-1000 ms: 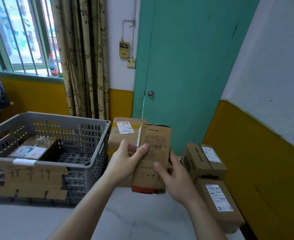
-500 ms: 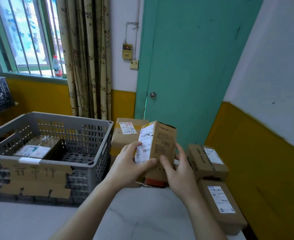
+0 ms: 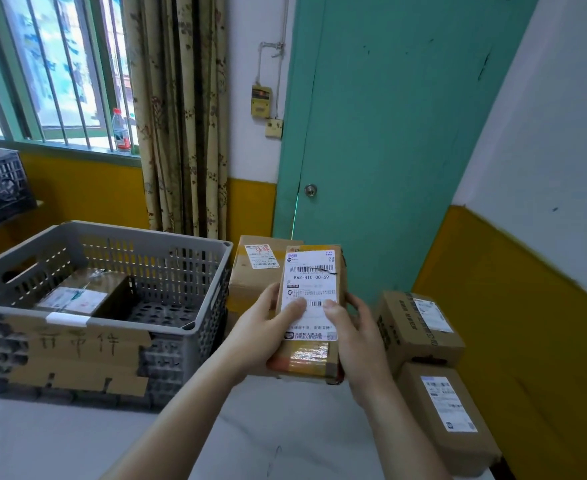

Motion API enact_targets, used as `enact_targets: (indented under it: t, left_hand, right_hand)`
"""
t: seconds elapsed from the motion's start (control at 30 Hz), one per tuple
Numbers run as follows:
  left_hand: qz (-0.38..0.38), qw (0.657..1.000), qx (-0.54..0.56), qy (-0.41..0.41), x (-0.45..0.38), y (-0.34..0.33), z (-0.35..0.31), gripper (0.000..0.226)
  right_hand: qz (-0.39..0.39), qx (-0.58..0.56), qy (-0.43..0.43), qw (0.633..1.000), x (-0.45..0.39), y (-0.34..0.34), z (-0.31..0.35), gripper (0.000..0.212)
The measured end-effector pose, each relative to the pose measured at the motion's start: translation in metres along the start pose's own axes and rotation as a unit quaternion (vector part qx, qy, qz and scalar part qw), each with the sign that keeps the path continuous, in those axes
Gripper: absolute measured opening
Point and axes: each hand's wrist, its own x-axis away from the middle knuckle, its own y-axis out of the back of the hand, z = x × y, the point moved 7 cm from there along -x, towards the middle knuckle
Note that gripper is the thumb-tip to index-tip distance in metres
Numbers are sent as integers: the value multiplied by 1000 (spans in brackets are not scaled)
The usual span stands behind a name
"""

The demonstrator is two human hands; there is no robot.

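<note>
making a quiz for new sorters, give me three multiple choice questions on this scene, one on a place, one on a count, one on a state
1. Where does the bottle stand?
A. on the floor
B. on the windowsill
C. on a chair

2. How many parcels lie in the crate?
A. one
B. three
C. five

3. The centre parcel is:
A. lying flat, untouched
B. in one hand alone
C. gripped by both hands

Answers:
1 B, it stands on the sill beside the curtain.
2 A, a lone parcel shows inside.
3 C, the left hand and right hand clasp its sides, thumbs on the label.
</note>
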Motion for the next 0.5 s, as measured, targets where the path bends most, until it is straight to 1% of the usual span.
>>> enact_targets:
  t: [0.07,0.13,0.23,0.4,0.5]
  left_hand:
    - [50,994,82,44,1,-7,5,47]
    - [52,992,100,48,-1,-6,6,48]
    - [35,998,55,16,-2,-4,3,51]
    - [17,1000,-19,-12,-6,-8,-1,58]
    - [12,999,-45,-22,-13,-10,-5,60]
  right_hand:
    - [7,-8,-4,1000,0,-5,2,31]
    - [15,3,-10,1000,-3,-7,3,28]
    - [12,33,-32,999,-13,-6,2,19]
    - [-21,59,-62,996,-36,-1,-2,32]
    - [-32,54,-63,996,-46,0,-4,31]
